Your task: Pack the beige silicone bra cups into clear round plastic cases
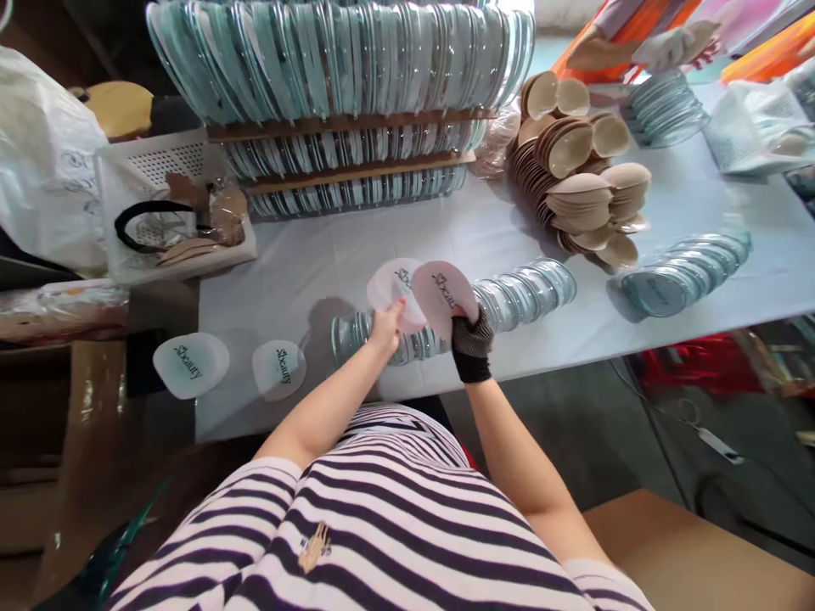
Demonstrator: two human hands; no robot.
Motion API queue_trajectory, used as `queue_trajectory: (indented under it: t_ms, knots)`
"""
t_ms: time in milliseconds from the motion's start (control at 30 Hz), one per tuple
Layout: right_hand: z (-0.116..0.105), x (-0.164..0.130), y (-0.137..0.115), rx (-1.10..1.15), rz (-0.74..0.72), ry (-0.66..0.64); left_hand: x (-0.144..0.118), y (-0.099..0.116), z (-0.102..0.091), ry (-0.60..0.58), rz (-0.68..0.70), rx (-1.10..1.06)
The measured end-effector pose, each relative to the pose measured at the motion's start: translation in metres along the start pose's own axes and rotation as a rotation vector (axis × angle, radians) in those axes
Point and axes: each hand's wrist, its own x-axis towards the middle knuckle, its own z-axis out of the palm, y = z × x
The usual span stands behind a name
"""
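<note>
My left hand is bare and grips a round pale packaged pad with dark lettering. My right hand, in a dark knit glove, grips a second pinkish packaged pad that overlaps the first. Both pads are held up just above a row of clear packaged pads lying on edge along the white table. Two single packaged pads lie flat at the table's near left corner.
Tall racks of packaged pads stand at the back. A heap of beige foam cups sits right of centre, another packaged row beyond. A white basket stands at left. Another person's hand shows at top right.
</note>
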Motion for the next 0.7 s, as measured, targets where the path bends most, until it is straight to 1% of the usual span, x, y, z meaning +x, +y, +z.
queue_trajectory:
  t_ms: [33,67,133,200,267,300,367,433,467,533,600,667,700]
  knots:
    - [-0.011,-0.012,0.011,-0.053,-0.045,0.000,0.006,0.005,0.000,0.053,0.003,-0.035]
    - [-0.022,-0.026,0.022,-0.124,-0.105,-0.057,0.012,0.011,0.000,0.087,0.016,-0.062]
    - [-0.039,-0.059,0.037,-0.264,-0.201,-0.254,0.025,0.018,-0.002,0.104,0.039,-0.090]
    - [-0.044,-0.086,0.041,-0.377,-0.231,-0.437,0.033,0.020,-0.004,0.089,0.032,-0.099]
    - [-0.034,-0.098,0.033,-0.463,-0.219,-0.562,0.037,0.017,-0.006,0.078,0.018,-0.107]
    - [-0.024,-0.097,0.026,-0.494,-0.208,-0.609,0.038,0.015,-0.006,0.071,0.016,-0.113]
    - [-0.003,-0.087,0.009,-0.534,-0.173,-0.692,0.037,0.012,-0.007,0.056,0.018,-0.123]
    - [0.015,-0.071,-0.006,-0.549,-0.106,-0.733,0.035,0.011,-0.007,0.052,0.014,-0.128]
    - [0.021,-0.065,-0.011,-0.547,-0.076,-0.742,0.034,0.012,-0.007,0.052,0.011,-0.130]
    - [0.024,-0.056,-0.016,-0.547,-0.021,-0.749,0.033,0.014,-0.010,0.054,-0.002,-0.132]
    - [0.020,-0.054,-0.015,-0.544,0.013,-0.782,0.033,0.015,-0.012,0.055,-0.017,-0.131]
    - [0.017,-0.055,-0.011,-0.531,0.026,-0.803,0.033,0.016,-0.015,0.056,-0.028,-0.125]
    - [0.017,-0.055,-0.009,-0.516,0.019,-0.792,0.033,0.016,-0.015,0.054,-0.030,-0.123]
